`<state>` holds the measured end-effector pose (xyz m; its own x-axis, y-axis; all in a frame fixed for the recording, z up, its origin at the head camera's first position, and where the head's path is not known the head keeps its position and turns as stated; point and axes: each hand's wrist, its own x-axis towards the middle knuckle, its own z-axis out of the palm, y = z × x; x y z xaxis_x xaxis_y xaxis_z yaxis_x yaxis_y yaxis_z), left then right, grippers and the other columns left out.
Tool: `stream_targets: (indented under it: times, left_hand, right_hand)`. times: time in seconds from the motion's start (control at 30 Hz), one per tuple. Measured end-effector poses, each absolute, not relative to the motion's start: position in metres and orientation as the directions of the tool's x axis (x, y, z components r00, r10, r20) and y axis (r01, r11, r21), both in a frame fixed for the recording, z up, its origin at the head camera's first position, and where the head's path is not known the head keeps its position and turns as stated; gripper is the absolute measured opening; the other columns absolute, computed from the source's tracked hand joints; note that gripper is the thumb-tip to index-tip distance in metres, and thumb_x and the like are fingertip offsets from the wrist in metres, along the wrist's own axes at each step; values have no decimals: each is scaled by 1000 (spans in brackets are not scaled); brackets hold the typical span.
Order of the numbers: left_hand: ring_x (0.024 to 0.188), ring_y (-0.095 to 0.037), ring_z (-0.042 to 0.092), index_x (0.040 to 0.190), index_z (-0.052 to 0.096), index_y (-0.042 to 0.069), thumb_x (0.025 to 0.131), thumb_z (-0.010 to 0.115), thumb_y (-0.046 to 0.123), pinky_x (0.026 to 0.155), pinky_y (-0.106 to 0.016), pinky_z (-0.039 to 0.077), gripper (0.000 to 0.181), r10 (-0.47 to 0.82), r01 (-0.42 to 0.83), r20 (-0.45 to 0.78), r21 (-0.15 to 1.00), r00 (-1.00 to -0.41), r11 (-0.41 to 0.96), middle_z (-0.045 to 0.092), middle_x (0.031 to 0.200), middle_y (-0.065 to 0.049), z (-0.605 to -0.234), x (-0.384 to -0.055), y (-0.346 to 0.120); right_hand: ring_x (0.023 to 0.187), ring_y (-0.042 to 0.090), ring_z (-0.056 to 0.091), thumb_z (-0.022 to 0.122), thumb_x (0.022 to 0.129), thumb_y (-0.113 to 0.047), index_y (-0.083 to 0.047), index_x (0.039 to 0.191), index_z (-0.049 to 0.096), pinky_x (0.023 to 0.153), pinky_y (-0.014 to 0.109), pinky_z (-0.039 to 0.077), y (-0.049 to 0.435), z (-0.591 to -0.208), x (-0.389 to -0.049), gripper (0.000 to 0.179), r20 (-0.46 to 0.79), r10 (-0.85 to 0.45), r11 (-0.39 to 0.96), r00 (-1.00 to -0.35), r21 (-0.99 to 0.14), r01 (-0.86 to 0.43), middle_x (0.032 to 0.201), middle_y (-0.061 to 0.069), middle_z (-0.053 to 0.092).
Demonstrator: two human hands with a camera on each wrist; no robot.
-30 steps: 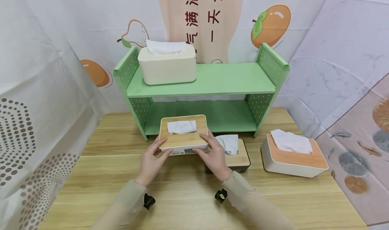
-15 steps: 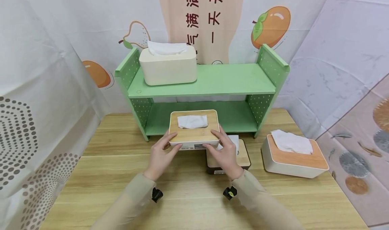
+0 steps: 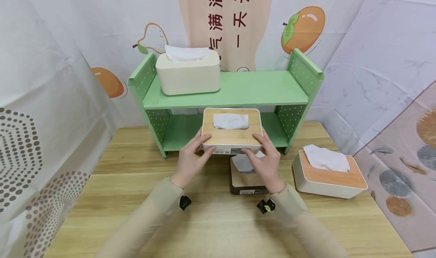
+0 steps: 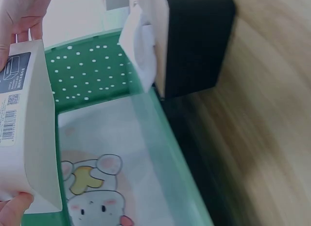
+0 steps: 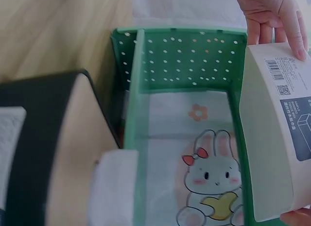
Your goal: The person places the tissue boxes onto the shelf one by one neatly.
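Both hands grip a white tissue box (image 3: 229, 137) with a bamboo lid, one at each end, and a white tissue lies in its slot. My left hand (image 3: 191, 158) has its thumb on the near side and its fingers round the left end. The right hand (image 3: 267, 160) holds the other end likewise. The box is up in front of the green shelf (image 3: 190, 106), level with its lower opening. Labels on the box's white side (image 4: 41, 138) show in both wrist views. Below it on the table stands a dark tissue box (image 3: 243, 178), partly hidden by the right hand.
A cream tissue box (image 3: 189, 76) stands on the left of the upper shelf. To the right on the wooden table (image 3: 112, 182) sits a white tissue box with an orange-brown lid (image 3: 328, 176). Printed cloths (image 3: 51, 80) hang behind and at the sides.
Both hands have carried the bamboo-lidded tissue box rightward and up toward the shelf. It has gone from beside the dark box to above it. The other boxes have stayed put.
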<state>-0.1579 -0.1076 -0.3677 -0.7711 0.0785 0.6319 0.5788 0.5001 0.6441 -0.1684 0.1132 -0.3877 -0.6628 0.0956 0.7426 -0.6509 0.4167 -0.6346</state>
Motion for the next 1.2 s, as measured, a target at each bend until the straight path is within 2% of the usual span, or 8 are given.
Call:
stream_targets:
  times: [0.1, 0.3, 0.53, 0.83, 0.97, 1.2]
  left_hand:
    - [119, -32, 55, 114, 66, 1, 82, 73, 6, 85, -33, 53, 34, 105, 620, 669, 603, -736, 501, 47, 139, -23, -361, -161, -105]
    - [117, -33, 57, 114, 66, 0, 82, 72, 5, 84, -31, 53, 33, 131, 672, 713, 559, -688, 486, 48, 137, -24, -348, -163, -98]
    - [117, -33, 57, 113, 66, 0, 82, 72, 5, 81, -35, 55, 32, 160, 721, 751, 518, -641, 460, 51, 134, -24, -332, -166, -91]
    - [119, -33, 56, 112, 66, -1, 83, 71, 4, 82, -35, 55, 30, 182, 770, 797, 454, -576, 447, 54, 131, -25, -308, -170, -81]
    - [122, -32, 54, 112, 65, -2, 84, 70, 5, 83, -33, 54, 29, 193, 777, 800, 443, -567, 448, 57, 127, -24, -297, -178, -76]
    - [122, -32, 54, 113, 65, -2, 85, 70, 8, 80, -33, 56, 30, 202, 756, 785, 439, -586, 485, 61, 123, -22, -291, -192, -69]
  right_hand:
    - [118, 42, 53, 82, 65, 6, 7, 111, 64, 84, 6, 43, 117, -381, -171, 49, 756, 107, 398, -646, -628, -669, 136, 30, 47]
    - [114, 38, 57, 82, 65, 6, 7, 111, 64, 72, 4, 43, 126, -367, -172, 49, 789, 121, 433, -602, -588, -684, 136, 26, 49]
    - [118, 39, 54, 79, 66, 11, 9, 111, 63, 81, 7, 46, 138, -351, -173, 47, 797, 133, 416, -589, -584, -697, 138, 25, 47]
    - [124, 36, 51, 77, 68, 13, 9, 113, 62, 81, 9, 48, 149, -327, -171, 48, 806, 135, 393, -576, -577, -716, 141, 21, 46]
    - [125, 34, 51, 77, 70, 11, 8, 115, 60, 81, 9, 47, 153, -319, -178, 48, 812, 127, 404, -569, -567, -718, 143, 20, 44]
    - [110, 41, 59, 78, 68, 11, 9, 111, 62, 77, 7, 48, 158, -317, -192, 46, 835, 160, 431, -526, -539, -724, 138, 26, 48]
